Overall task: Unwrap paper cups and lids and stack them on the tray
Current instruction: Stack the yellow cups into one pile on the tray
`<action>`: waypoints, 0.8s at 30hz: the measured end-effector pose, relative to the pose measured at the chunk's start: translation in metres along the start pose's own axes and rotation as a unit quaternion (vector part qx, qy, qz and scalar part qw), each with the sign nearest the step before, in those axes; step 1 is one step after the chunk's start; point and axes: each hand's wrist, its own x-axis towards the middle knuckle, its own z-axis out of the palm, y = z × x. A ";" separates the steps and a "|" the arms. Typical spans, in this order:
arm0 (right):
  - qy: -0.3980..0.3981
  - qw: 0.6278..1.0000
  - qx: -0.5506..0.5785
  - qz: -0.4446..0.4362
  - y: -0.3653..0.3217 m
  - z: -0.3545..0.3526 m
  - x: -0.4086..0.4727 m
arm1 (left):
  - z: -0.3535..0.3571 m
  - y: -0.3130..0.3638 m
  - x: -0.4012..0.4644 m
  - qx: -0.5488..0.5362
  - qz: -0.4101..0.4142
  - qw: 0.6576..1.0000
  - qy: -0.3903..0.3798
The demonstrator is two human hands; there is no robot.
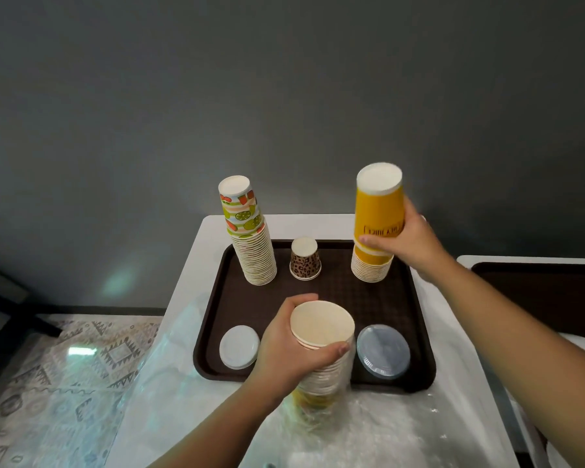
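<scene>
Right hand [409, 236]: my fingers curled round the inverted orange paper cup stack [377, 224], far right corner of the dark brown plastic tray [416, 332].
Left hand [289, 346]: gripped the open-mouthed cup stack in clear plastic wrap [323, 352], over the tray's near edge.
Fruit-print cup stack [249, 234]: tray's far left.

A plain dark grey wall [284, 96] is seen behind the white tabletop [318, 226]. A grey patterned rug [65, 366] is spread on the floor at the left.
</scene>
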 end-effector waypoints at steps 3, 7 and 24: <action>0.069 0.997 0.034 0.008 0.009 -0.003 0.026 | -0.001 -0.001 0.000 0.004 -0.004 1.000 -0.004; 0.125 0.991 0.042 0.004 0.014 0.000 0.045 | -0.001 0.001 0.001 0.004 -0.006 1.000 -0.011; 0.183 0.942 -0.224 -0.169 0.007 0.011 0.031 | 0.002 0.002 0.003 0.023 0.008 1.000 -0.015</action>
